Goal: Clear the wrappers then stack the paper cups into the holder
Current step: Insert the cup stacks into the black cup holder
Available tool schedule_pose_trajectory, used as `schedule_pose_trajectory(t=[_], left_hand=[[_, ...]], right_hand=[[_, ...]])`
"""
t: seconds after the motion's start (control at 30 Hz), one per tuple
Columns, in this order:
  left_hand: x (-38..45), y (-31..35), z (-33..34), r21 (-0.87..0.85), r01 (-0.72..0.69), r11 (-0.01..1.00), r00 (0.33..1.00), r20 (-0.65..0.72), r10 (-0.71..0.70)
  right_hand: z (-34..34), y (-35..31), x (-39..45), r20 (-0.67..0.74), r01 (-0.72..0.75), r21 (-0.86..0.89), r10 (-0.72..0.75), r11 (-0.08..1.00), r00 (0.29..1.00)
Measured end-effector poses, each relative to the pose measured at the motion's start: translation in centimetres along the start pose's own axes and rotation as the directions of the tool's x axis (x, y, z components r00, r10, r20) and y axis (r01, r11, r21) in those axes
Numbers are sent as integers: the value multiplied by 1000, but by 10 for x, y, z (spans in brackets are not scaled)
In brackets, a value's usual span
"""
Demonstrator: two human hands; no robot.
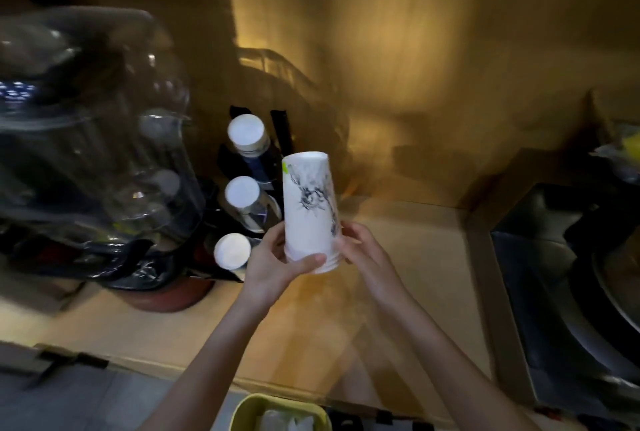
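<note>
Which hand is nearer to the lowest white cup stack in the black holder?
Left. The left hand grips the held stack of paper cups just right of the lowest cup stack in the holder. The right hand grips the far side of the held stack, farther off.

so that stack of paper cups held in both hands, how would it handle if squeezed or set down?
The paper cup stack is probably light and crushable: thin white walls, held only at the nested rims by the left hand and right hand. Tall and narrow, so likely tippy if stood on the counter.

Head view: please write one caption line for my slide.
Both hands, left and right, hold an upside-down cup stack beside the holder.
</note>
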State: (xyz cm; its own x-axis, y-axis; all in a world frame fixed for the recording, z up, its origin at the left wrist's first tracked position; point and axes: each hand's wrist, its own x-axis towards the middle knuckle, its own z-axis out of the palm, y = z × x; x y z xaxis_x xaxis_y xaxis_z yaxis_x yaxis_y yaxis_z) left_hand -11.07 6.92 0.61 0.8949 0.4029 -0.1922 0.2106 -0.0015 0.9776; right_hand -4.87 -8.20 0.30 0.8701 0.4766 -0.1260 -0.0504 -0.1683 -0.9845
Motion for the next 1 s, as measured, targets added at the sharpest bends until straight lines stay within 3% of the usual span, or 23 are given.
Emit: schedule_pose_trajectory(t=[0.2,0.47,0.63,0.8,1.0], left_hand=[[-22,-3,-44,196,-163,967,974,-123,189],[-38,30,-114,273,-239,932,964,-46,261],[-41,62,-133,505,-330,797,899,-89,429],[-33,58,-132,711,-306,633,855,-88,511],[-21,44,-128,714,-292,636,858,-99,505]], right_hand=[[56,-13,10,57,93,-86,-89,992,994],[109,-14,23,42,164,-96,-160,982,986],[130,-1,27,99,151,-153,-137,977,986],[137,7,36,107,147,-260,-123,954,987],[136,12,41,134,133,-268,-100,954,986]])
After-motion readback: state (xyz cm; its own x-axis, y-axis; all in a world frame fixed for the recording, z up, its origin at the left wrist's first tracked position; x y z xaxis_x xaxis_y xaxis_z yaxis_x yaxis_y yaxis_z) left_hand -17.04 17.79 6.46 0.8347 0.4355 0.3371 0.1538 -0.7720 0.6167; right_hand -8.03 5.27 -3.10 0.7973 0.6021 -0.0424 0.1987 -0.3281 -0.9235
